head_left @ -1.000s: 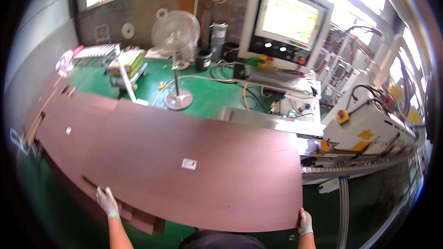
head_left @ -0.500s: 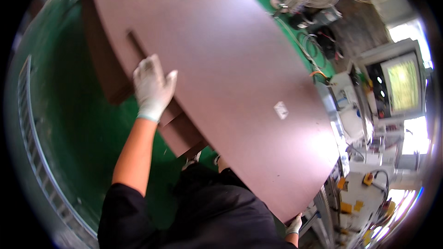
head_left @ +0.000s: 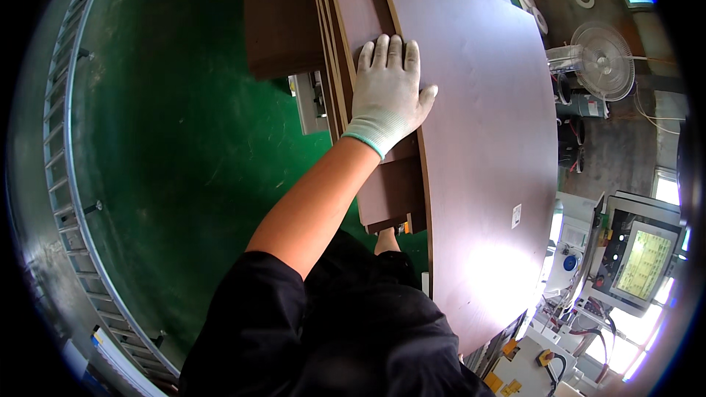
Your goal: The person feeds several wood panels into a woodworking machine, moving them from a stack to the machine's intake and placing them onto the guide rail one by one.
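My left hand [head_left: 388, 88], in a white knit glove with a green cuff, lies palm down with its fingers stretched out. It rests along the edge of a large brown board [head_left: 482, 140], its thumb over the board's near-left side. The fingers reach over the narrower brown panels [head_left: 360, 0] stacked beside it, whose light edges show. What lies under the palm is hidden. A small white label [head_left: 516, 215] sticks to the large board. My right hand is not visible; the board's near end and my body are where my right arm goes down.
Stacked brown boards [head_left: 283, 22] stand at the left over a green floor [head_left: 184, 117]. A metal roller conveyor [head_left: 59, 162] curves along the far left. To the right are a fan [head_left: 603, 62], a machine with a screen [head_left: 640, 261] and an orange-yellow switch box [head_left: 545, 358].
My view has turned, so the boards appear farther right and more upright. My left hand stays flat near the board's edge. My right hand, earlier at the board's near corner, has gone out of sight.
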`<state>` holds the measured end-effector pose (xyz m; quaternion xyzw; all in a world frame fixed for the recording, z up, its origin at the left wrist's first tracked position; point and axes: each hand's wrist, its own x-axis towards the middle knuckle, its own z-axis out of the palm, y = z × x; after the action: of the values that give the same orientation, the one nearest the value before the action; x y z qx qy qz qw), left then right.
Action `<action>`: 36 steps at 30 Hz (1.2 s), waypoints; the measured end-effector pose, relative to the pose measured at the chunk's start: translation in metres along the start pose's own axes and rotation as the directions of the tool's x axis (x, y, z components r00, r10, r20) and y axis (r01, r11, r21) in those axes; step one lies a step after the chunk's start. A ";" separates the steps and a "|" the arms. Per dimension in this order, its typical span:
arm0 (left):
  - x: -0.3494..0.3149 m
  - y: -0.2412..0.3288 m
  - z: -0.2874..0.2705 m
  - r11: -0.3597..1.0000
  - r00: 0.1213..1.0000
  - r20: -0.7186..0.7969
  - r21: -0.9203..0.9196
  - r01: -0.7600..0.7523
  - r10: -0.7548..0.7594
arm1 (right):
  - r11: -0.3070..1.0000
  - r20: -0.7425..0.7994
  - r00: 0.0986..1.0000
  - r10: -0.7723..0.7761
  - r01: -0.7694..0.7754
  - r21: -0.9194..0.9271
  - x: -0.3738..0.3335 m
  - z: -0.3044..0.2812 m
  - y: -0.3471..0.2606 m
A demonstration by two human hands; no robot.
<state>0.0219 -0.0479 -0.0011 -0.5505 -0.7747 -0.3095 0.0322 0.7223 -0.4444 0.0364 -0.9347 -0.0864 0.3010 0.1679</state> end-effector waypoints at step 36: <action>0.008 0.008 0.004 0.980 0.979 -0.048 -0.005 -0.198 0.198 | 0.909 -0.329 0.935 -0.131 0.246 0.336 0.006 0.028 0.089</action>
<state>0.0273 -0.0379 0.0024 -0.6176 -0.7134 -0.3216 0.0786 0.7159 -0.5183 -0.0211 -0.9075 -0.0922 0.1492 0.3817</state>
